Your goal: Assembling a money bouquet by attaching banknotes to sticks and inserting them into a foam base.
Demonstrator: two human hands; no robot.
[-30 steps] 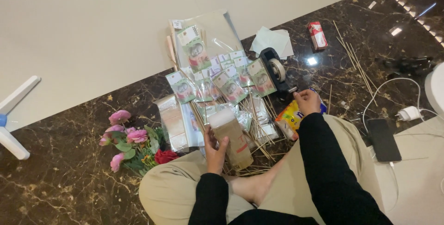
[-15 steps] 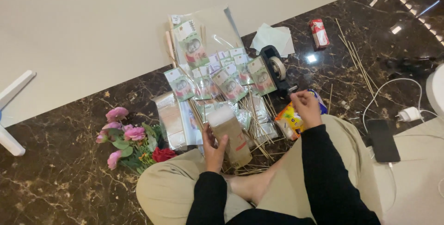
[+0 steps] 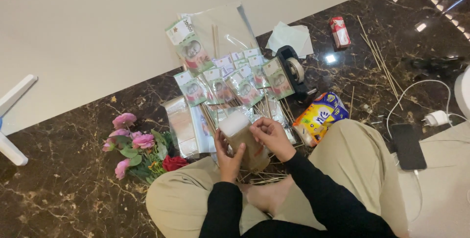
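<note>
Head view: seated cross-legged on the marble floor (image 3: pixel 58 189), the left hand (image 3: pixel 229 155) wraps around a tan block with a white top (image 3: pixel 243 140) above the lap, while the right hand (image 3: pixel 271 137) pinches its upper edge; sleeved banknotes on sticks (image 3: pixel 230 83) lie just beyond, so this looks like handling the block, calling for a steady grip.

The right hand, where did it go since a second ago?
The right hand left the yellow packet on the floor and came across to the wrapped bundle, now touching it. The left hand kept holding the bundle. The flowers and tape dispenser stayed put.

Hands (image 3: pixel 245 145) hide wrapped bundle (image 3: pixel 243 137) middle.
</note>
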